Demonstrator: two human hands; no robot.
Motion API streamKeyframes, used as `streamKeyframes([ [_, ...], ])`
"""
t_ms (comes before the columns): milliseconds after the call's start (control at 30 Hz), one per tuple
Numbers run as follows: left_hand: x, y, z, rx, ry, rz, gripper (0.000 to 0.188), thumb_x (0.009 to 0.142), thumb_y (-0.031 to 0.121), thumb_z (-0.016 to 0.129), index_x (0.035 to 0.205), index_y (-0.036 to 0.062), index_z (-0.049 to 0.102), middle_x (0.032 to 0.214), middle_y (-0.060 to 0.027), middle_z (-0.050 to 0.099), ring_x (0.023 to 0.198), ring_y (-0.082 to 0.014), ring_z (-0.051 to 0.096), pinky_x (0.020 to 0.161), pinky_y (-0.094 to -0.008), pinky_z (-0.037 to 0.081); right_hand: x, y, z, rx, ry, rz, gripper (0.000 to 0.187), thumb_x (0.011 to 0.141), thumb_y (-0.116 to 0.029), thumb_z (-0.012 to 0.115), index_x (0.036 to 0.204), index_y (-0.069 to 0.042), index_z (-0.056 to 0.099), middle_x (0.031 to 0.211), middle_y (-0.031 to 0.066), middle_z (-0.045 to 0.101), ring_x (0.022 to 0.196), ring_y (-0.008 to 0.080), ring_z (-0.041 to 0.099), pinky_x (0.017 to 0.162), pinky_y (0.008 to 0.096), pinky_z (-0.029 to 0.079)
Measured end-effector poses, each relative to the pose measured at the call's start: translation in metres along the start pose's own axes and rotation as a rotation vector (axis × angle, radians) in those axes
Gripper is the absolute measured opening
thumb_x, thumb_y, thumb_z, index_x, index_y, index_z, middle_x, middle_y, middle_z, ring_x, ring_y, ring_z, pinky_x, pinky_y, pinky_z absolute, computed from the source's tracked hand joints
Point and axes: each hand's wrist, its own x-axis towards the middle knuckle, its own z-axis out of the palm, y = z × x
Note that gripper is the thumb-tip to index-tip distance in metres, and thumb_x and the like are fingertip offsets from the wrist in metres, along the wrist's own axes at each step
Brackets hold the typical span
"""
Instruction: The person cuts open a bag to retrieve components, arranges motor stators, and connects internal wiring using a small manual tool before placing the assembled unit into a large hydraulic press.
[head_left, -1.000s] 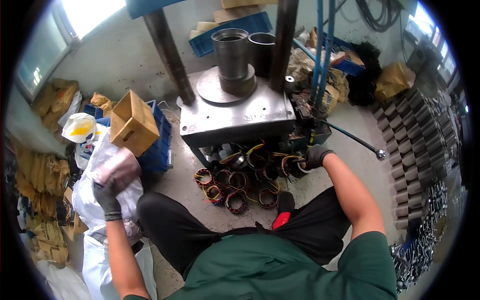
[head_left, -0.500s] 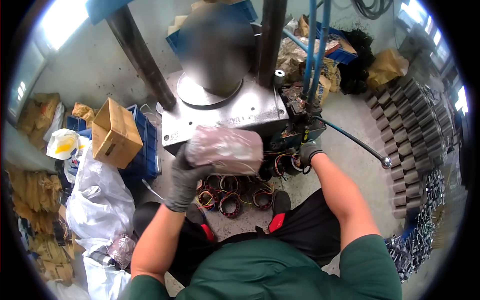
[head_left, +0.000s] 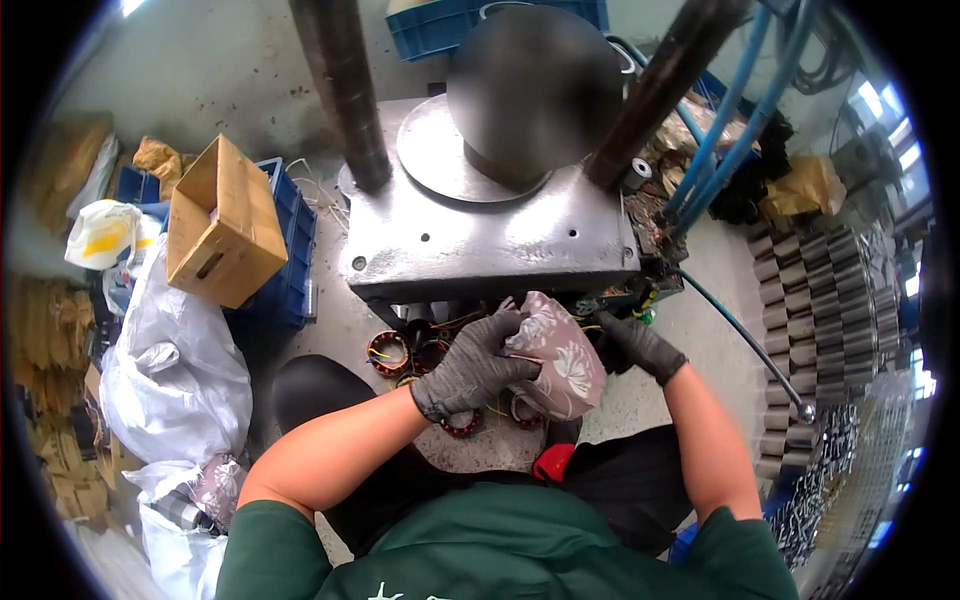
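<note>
My left hand (head_left: 475, 365), in a dark grey work glove, is closed on the left edge of a pinkish-brown, flower-patterned cushion (head_left: 565, 362). The cushion is tilted above the floor in front of the press bed (head_left: 490, 245). Just right of it is my right hand (head_left: 645, 345), also gloved. Its fingers are apart and point toward the cushion, partly in shadow, and I see nothing held in them. Below my left hand, several ring-shaped motor stators (head_left: 388, 352) with coloured wires lie on the floor, partly hidden by the hand and cushion.
A round plate (head_left: 430, 150) and blurred dark cylinder rest on the press between two columns (head_left: 345, 100). A ball-ended lever (head_left: 750, 345) slants out right, near stacked metal cylinders (head_left: 800, 300). At left are a cardboard box (head_left: 225, 230), blue crates (head_left: 290, 240) and white sacks (head_left: 175, 370).
The cushion has moved right and lower, turning on end in my left hand. My right hand has shifted slightly, from beside the press to near the cushion's right side. The view has shifted.
</note>
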Motion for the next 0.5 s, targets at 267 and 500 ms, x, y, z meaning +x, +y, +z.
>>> streamKeyframes([
  [267,-0.007,0.008,0.009,0.019,0.167,-0.004,0.066,0.070,0.009,0.087,0.128,0.0036,0.057,0.117,-0.0103,0.063,0.113,-0.0191,0.059,0.103,-0.0335,0.048,-0.013,0.023,0.052,0.986,-0.280,-0.103,0.080,0.097,-0.066,0.051,0.149,-0.005,0.048,0.146,0.0143,0.056,0.133,0.0300,0.054,0.116,0.0462,0.041],
  [500,-0.031,0.007,0.015,-0.048,0.121,-0.060,0.072,0.073,0.015,0.087,0.135,0.0014,0.054,0.123,-0.0139,0.065,0.116,-0.0244,0.061,0.102,-0.0368,0.050,-0.042,0.001,0.063,1.126,-0.215,-0.192,0.054,0.091,-0.029,0.067,0.137,-0.002,0.056,0.134,0.0190,0.063,0.123,0.0362,0.061,0.112,0.0507,0.045],
])
